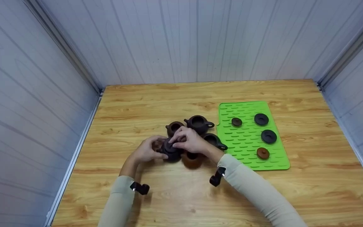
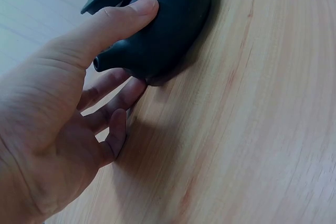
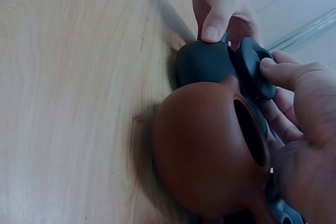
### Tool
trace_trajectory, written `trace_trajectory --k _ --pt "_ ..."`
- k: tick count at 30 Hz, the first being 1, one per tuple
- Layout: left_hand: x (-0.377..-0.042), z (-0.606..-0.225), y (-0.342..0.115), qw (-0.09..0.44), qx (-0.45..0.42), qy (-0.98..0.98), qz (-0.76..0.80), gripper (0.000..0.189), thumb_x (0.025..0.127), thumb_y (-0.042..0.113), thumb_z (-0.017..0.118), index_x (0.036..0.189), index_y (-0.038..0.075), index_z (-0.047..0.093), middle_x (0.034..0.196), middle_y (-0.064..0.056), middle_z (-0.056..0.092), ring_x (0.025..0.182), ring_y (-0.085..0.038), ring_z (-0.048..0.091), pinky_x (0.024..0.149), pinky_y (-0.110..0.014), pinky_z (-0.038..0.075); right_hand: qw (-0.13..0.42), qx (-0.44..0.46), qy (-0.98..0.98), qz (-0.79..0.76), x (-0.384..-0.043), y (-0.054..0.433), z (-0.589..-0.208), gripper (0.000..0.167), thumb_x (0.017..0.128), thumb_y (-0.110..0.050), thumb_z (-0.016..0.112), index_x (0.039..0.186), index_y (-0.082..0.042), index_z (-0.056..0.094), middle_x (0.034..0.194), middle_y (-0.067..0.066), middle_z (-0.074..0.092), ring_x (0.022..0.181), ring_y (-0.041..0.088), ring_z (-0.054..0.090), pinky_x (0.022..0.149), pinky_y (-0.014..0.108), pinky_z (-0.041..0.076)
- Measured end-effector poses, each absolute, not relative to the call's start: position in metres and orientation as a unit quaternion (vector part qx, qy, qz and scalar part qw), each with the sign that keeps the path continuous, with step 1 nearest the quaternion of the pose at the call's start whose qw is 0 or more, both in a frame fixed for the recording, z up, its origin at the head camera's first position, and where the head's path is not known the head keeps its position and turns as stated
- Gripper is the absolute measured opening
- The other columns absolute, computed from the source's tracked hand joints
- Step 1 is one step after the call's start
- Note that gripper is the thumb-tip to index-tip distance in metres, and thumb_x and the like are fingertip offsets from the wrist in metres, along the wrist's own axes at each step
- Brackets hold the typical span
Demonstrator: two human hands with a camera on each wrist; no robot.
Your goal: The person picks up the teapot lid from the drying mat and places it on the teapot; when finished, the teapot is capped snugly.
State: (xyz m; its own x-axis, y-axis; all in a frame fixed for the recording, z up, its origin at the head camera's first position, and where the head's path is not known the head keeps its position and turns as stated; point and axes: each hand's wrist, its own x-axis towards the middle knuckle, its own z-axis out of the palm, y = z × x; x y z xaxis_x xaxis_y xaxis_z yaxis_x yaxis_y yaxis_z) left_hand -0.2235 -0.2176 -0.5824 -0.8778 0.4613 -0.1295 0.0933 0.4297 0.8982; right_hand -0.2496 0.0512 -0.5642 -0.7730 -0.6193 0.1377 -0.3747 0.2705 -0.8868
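Observation:
A black teapot [image 1: 171,157] stands on the table, and my left hand [image 1: 146,150] holds it round the spout side. In the left wrist view the thumb lies on the pot's body above the spout, with other fingers beneath. My right hand [image 1: 191,142] pinches a black lid [image 3: 251,69] by its knob. The lid is tilted over the pot's mouth, and a gap shows between them in the left wrist view. Beside the black pot sits a lidless reddish-brown teapot [image 3: 197,140], below my right hand.
Behind the hands stand a small lidless brown teapot [image 1: 170,130] and a dark teapot [image 1: 201,128]; another dark teapot [image 1: 222,147] is partly hidden by the right hand. On the green mat [image 1: 244,138] lie a small brown lid [image 1: 236,122], two black lids [image 1: 268,136] and a reddish-brown lid [image 1: 263,153].

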Motion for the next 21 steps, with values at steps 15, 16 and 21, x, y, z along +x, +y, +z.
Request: trace_trajectory --k 15,16,21 --pt "-0.2251 -0.5828 -0.2163 0.179 0.174 0.821 0.513 0.067 0.089 0.006 0.095 0.150 0.002 0.067 0.139 -0.025 0.076 0.126 -0.038 0.074 0.110 -0.046 0.058 0.112 -0.320 0.806 -0.485 -0.2484 0.0479 -0.5676 0.017 0.097 -0.010 0.088 0.113 -0.007 0.089 0.120 0.019 0.071 0.112 0.017 0.066 0.097 0.025 0.057" --pt "-0.2248 -0.5828 -0.2164 0.179 0.174 0.822 0.512 0.067 0.089 0.006 0.095 0.150 0.002 0.067 0.139 -0.025 0.076 0.125 -0.037 0.074 0.109 -0.045 0.058 0.116 -0.319 0.808 -0.482 -0.2483 0.0476 -0.5674 0.017 0.097 -0.010 0.088 0.114 -0.007 0.089 0.121 0.019 0.071 0.112 0.017 0.065 0.098 0.026 0.057" --pt "-0.2232 -0.5830 -0.2170 0.177 0.171 0.824 0.510 0.068 0.088 0.006 0.096 0.149 0.003 0.068 0.140 -0.024 0.076 0.125 -0.037 0.073 0.111 -0.048 0.057 0.133 -0.307 0.812 -0.479 -0.2469 0.0461 -0.5663 0.018 0.098 -0.011 0.087 0.116 -0.008 0.088 0.123 0.019 0.069 0.114 0.019 0.066 0.101 0.029 0.058"
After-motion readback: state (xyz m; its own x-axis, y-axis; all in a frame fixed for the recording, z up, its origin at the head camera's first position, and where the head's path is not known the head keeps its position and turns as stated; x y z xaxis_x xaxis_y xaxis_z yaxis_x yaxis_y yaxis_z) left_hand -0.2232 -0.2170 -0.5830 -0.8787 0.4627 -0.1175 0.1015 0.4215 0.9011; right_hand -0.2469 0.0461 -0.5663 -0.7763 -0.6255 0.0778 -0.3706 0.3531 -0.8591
